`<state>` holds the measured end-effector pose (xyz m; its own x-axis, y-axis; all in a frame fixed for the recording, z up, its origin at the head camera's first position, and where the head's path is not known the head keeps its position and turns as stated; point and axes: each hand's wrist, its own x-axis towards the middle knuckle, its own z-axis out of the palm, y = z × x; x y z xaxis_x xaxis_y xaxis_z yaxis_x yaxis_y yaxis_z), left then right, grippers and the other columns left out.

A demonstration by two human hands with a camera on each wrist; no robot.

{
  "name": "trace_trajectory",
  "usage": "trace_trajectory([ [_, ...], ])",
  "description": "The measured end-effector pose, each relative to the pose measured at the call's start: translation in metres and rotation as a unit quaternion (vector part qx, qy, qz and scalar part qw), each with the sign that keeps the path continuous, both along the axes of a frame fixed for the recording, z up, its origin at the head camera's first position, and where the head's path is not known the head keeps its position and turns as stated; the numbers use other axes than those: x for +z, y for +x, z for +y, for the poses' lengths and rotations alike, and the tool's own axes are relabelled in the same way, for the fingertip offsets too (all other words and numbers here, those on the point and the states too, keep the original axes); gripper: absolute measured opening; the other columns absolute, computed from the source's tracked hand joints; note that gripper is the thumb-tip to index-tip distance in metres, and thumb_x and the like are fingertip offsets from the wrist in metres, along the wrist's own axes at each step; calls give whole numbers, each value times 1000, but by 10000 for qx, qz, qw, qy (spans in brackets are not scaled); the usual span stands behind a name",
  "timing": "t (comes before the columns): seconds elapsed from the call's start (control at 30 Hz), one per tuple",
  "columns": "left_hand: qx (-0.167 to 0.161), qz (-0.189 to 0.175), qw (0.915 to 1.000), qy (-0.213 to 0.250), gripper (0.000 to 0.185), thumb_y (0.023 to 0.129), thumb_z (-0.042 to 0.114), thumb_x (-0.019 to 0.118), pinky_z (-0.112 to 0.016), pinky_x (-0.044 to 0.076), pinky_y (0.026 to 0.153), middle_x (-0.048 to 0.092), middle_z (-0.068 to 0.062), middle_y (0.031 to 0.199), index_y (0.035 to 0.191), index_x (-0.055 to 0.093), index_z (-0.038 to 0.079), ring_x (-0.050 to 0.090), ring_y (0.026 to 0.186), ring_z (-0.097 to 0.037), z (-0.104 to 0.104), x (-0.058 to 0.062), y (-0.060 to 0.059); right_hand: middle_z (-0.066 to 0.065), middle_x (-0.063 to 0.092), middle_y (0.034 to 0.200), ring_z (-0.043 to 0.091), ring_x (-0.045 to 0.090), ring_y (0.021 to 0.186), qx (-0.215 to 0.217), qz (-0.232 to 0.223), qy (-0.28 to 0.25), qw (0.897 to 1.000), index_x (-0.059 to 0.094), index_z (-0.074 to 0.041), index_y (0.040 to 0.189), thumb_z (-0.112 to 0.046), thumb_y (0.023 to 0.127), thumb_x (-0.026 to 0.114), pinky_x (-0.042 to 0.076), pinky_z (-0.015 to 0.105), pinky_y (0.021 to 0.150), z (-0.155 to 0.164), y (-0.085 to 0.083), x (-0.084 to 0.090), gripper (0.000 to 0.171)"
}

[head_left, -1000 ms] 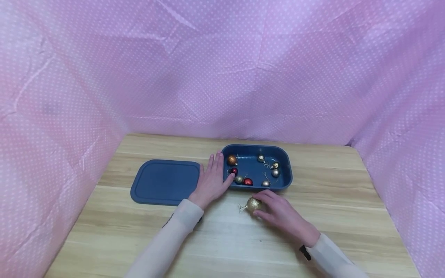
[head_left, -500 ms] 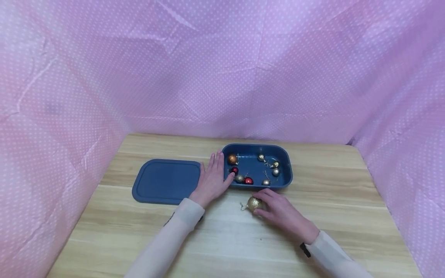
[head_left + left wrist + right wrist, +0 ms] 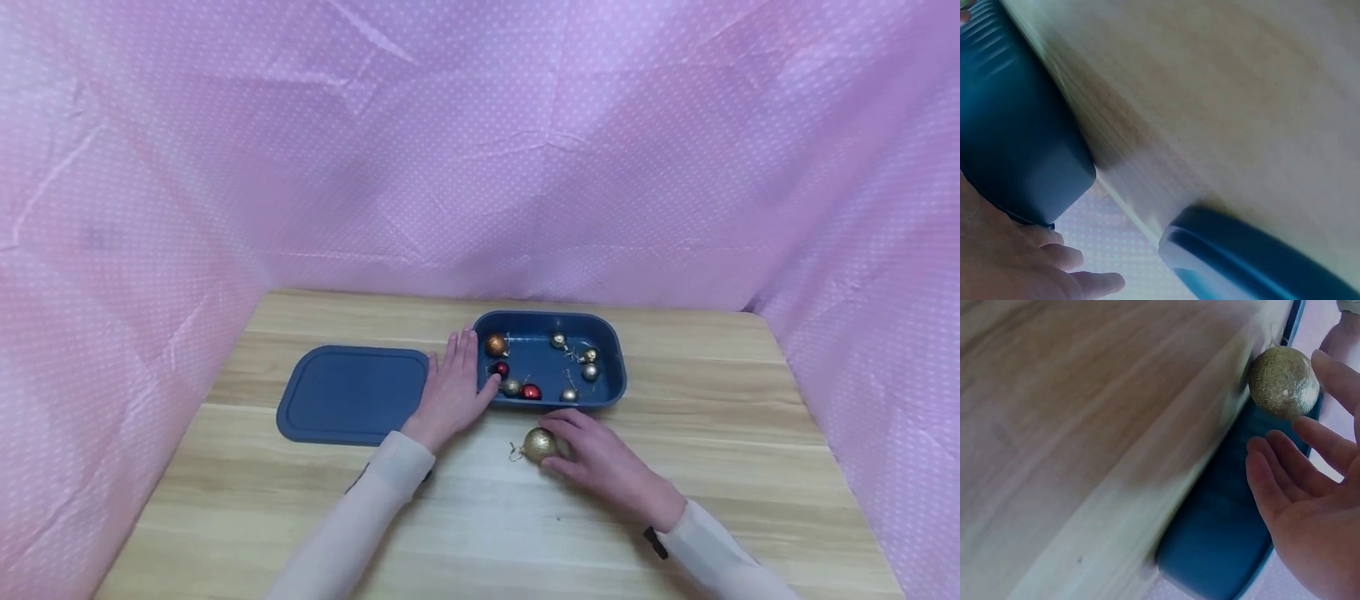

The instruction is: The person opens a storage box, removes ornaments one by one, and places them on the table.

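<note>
The gold ball, just off the six o'clock side of the box in the right hand's thumb-and-finger pinch, is probably light, stiff and breakable, best held gently round its middle, while the left hand rests straight-fingered at the box's nine o'clock.

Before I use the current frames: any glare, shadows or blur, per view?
Head: pale, washed-out patch on the table, soft shading across the pink cloth. Left wrist: wood grain soft, shadowed between the box and lid. Right wrist: bright highlight on the gold ball, wood grain blurred, dark shadow beside the ball.
</note>
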<state>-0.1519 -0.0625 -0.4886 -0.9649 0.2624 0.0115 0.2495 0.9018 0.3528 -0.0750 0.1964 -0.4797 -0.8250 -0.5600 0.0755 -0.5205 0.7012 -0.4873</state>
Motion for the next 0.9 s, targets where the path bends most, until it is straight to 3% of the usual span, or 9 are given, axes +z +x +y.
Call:
trace_trajectory([
  [0.23, 36, 87, 9999, 65, 86, 106, 54, 46, -68, 15, 120, 13, -17, 172, 165, 13, 0, 10, 158, -38, -3, -3, 1, 6, 66, 133, 25, 63, 122, 3, 490, -333, 9982, 69, -7, 132, -32, 87, 84, 53, 47, 101, 1, 5, 12, 54],
  [0.5, 9, 69, 10000, 52, 87, 106, 55, 44, -68, 15, 120, 10, -15, 173, 166, 10, 2, 9, 158, -37, -3, -4, 0, 8, 72, 123, 27, 66, 116, -30, 1358, -1157, 9839, 73, -7, 123, -15, 85, 84, 55, 48, 98, 6, 1, 19, 41],
  [0.7, -44, -1, 10000, 86, 87, 106, 56, 43, -68, 14, 120, 9, -14, 173, 166, 9, 3, 8, 158, -37, -1, -4, 1, 7, 72, 124, 26, 66, 117, -324, 1372, -1409, 9799, 74, -10, 124, -14, 86, 83, 53, 45, 99, 8, -7, 22, 39],
  [0.9, 9, -39, 9999, 140, 87, 106, 54, 45, -67, 13, 121, 8, -13, 174, 166, 9, 4, 7, 159, -36, 0, -4, -1, 5, 72, 123, 25, 66, 117, -295, 1377, -1544, 9779, 74, -10, 124, -13, 90, 80, 51, 40, 101, 4, -20, 24, 35],
])
